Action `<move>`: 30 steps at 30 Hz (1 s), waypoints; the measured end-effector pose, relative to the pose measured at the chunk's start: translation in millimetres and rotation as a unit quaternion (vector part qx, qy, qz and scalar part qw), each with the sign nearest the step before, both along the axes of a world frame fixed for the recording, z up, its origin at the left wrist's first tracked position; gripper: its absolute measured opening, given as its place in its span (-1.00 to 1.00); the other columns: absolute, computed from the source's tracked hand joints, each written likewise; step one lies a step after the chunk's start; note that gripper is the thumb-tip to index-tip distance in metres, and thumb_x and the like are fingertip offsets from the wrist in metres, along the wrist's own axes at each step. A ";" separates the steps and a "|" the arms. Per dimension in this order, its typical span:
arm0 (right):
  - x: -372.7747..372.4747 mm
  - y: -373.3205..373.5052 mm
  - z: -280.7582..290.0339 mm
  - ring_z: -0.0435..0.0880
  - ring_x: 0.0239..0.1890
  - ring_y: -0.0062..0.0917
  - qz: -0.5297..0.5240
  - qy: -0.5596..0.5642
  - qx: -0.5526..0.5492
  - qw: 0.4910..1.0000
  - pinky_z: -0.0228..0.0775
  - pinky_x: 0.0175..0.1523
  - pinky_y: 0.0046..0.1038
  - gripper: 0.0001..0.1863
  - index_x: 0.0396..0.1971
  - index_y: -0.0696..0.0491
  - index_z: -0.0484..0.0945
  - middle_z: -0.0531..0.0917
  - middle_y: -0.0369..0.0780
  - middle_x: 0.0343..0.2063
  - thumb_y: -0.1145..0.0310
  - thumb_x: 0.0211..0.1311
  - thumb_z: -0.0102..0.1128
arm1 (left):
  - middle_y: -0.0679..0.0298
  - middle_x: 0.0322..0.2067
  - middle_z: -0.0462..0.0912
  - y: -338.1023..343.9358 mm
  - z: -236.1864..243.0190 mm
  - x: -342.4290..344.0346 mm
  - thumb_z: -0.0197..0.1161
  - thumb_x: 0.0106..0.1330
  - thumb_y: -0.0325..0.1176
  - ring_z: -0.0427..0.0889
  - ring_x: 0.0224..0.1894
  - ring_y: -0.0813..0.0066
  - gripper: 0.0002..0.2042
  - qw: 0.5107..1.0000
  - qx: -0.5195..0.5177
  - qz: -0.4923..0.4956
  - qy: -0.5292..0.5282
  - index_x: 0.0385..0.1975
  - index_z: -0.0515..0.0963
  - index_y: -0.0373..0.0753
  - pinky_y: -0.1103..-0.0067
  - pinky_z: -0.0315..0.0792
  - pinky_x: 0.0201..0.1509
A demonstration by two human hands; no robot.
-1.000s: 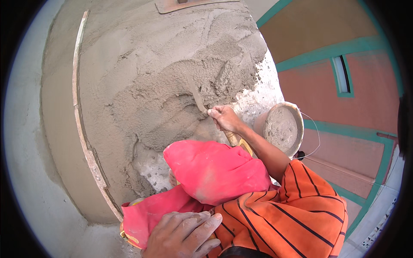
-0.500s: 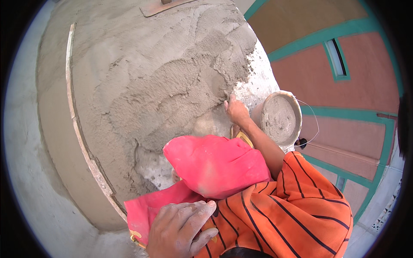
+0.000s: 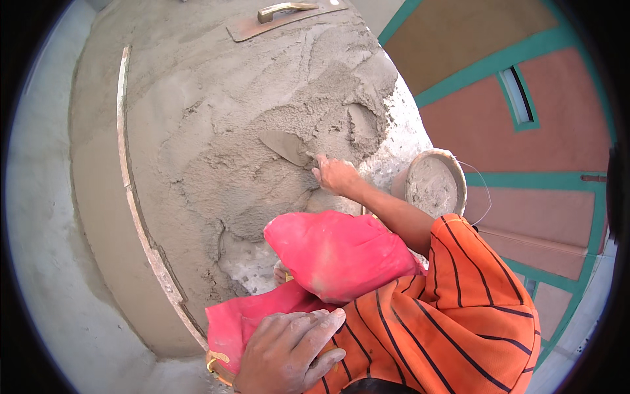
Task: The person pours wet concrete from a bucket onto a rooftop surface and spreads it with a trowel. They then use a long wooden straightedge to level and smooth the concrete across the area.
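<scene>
My right hand (image 3: 333, 174) grips a pointed trowel (image 3: 282, 146), its blade lying against rough wet mortar (image 3: 216, 164) near a pale, thinly covered patch of the surface (image 3: 413, 128). Dust-coated, my left hand (image 3: 289, 351) lies loosely over my pink trousers (image 3: 335, 256) and orange striped shirt (image 3: 472, 315), fingers slightly bent and holding nothing. Just right of my right forearm stands a bucket (image 3: 430, 184) with grey mix in it and a wire handle.
A long, narrow straightedge strip (image 3: 123, 131) runs down the mortar at left, beside a grey wall (image 3: 39, 197). A float with a handle (image 3: 282, 14) lies at the top. Beyond the surface's right edge are pink and brown panels (image 3: 499, 144) with green borders.
My right hand has shifted left from beside the bucket, and the trowel blade now shows flat on the mortar. The view moved slightly, showing more of the float. My left hand stays resting.
</scene>
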State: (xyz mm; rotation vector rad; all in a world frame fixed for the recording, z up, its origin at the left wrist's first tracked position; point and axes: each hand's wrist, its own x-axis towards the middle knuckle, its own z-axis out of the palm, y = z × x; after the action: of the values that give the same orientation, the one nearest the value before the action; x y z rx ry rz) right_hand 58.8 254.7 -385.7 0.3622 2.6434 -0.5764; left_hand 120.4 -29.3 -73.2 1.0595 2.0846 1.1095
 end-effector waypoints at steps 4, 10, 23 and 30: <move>-27.9 48.3 -4.2 0.63 -0.13 0.10 -0.089 0.027 0.029 0.995 0.46 0.01 -0.02 -0.53 -0.04 0.29 0.36 0.64 0.21 -0.27 0.12 0.41 -0.13 | 0.14 -0.05 0.60 -5.9 -2.0 4.3 0.37 0.13 -0.31 0.58 -0.04 0.17 -0.48 1.000 0.000 0.015 0.004 0.12 0.47 -0.27 0.36 0.41 0.01; -4.7 136.3 -37.2 0.66 -0.39 -0.15 -0.184 0.111 -0.013 0.977 0.53 -0.27 -0.11 -0.63 -0.20 0.23 0.41 0.62 0.00 -0.46 0.15 0.41 -0.10 | 0.12 -0.05 0.60 -7.3 1.0 3.6 0.39 0.14 -0.29 0.58 -0.04 0.17 -0.48 1.000 0.017 0.000 0.013 0.12 0.47 -0.28 0.36 0.42 0.01; 2.8 235.5 -145.8 0.57 -0.53 -0.40 -0.355 0.122 -0.038 0.926 0.47 -0.53 -0.17 -0.68 -0.34 0.16 0.39 0.48 -0.20 -0.58 0.18 0.43 -0.12 | 0.13 -0.11 0.62 -3.7 4.3 4.8 0.44 0.02 -0.33 0.59 -0.06 0.15 -0.43 1.000 0.016 0.018 0.003 0.11 0.50 -0.26 0.33 0.43 0.00; -35.1 123.3 -12.9 0.40 -0.72 -0.60 -0.472 0.027 -0.444 0.761 0.36 -0.68 -0.47 -0.72 -0.29 0.03 0.34 0.40 -0.35 -0.65 0.10 0.44 -0.10 | 0.11 -0.10 0.61 1.4 5.3 7.2 0.45 -0.03 -0.37 0.58 -0.06 0.13 -0.42 0.998 0.028 0.049 -0.007 0.09 0.50 -0.27 0.33 0.43 0.00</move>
State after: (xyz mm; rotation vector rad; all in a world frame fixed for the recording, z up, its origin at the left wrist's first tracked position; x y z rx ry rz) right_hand 23.7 378.0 -398.6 1.3387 1.7077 -2.0162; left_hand 127.6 -27.9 -67.9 0.9825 2.1259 1.2258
